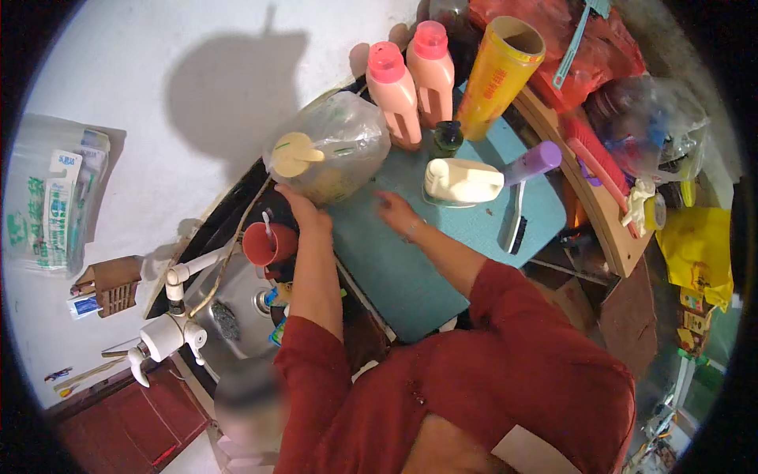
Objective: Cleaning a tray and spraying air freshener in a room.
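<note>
A clear plastic bag [358,133] stands by the wall, with a cream-coloured round piece with a short handle [294,155] at its front. My left hand [305,210] is against the near side of this bag and seems to hold it; the fingertips are partly hidden. Over the blue-green board [402,278], my right hand [400,214] is slightly blurred, with bent fingers and nothing visible in it. To its right are a cream plastic bottle [462,181], a purple-capped bottle [533,163] and a white brush with dark bristles [516,222].
Two pink bottles [394,98], a dark glass jar [447,139] and a yellow cardboard tube [503,71] stand at the back. A red cup [260,252] with a toothbrush sits left, beside a metal sink [237,290] and white faucet [163,338]. A curved wooden edge [598,195] bounds the right side.
</note>
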### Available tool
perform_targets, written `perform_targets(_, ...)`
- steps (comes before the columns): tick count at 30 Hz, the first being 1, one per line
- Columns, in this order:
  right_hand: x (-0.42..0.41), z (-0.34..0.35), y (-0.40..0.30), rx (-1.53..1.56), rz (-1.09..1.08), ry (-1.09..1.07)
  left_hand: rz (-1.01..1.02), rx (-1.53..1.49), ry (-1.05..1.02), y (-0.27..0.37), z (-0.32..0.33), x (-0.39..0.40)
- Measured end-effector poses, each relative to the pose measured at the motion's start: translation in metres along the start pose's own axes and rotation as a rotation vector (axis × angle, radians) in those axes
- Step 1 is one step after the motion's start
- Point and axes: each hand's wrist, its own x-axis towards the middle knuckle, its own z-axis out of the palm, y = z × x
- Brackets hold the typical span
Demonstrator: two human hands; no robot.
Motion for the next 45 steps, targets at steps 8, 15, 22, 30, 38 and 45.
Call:
perform_targets(8, -0.118, -0.176, -0.115, -0.607, -0.698, 0.478, -0.337, -0.222, -0.055, -0.051, -0.004, 0.001)
perform_targets(15, -0.079, -0.197, -0.11, -0.893, -0.433, 0.187, -0.441, -0.062, 0.086, -0.043, -0.003, -0.014)
perform_targets(22, -0.059, -0.191, -0.106, -0.678, -0.473, 0.08, -0.23, 0.085, -0.383, 0.049, -0.02, -0.143)
perform_targets(30, -0.029, -0.158, -0.116, -0.534, -0.509, -0.049, 0.117, 0.269, 0.063, 0.099, -0.126, -0.218)
perform_targets(38, 0.038, -0.135, -0.129, -0.876, -0.791, -0.102, 0.48, 1.033, 0.375, 0.078, -0.19, -0.223)
perform_targets(45, -0.005, -0.134, -0.141, -0.849, -0.97, 0.111, 0.116, 0.843, 0.42, 0.031, -0.217, -0.227)
